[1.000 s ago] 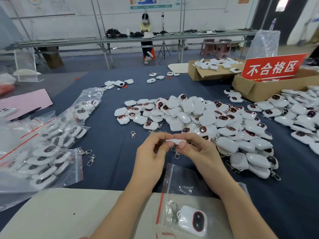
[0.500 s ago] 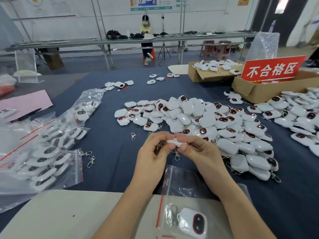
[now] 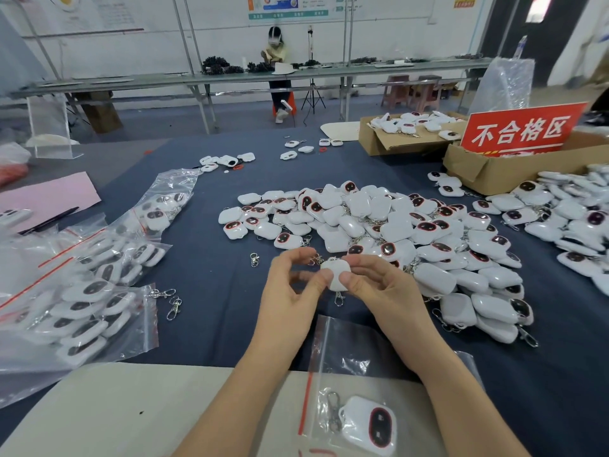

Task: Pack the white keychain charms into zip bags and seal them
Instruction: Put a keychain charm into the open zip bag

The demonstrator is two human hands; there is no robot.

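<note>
the right hand pinches a white charm, thumb on its near face and fingers behind its top. the left hand presses its thumb on the charm's left edge, fingers curled just above (whether they touch it i cannot tell). the charm is held above the blue cloth, plain side up, its metal clasp hanging below. under the wrists lies a zip bag with a red strip, partly on a beige board, with a second charm inside. just beyond the hands spreads a pile of loose charms. filled bags lie to the left. far right, a cardboard box carries a red sign.
</note>
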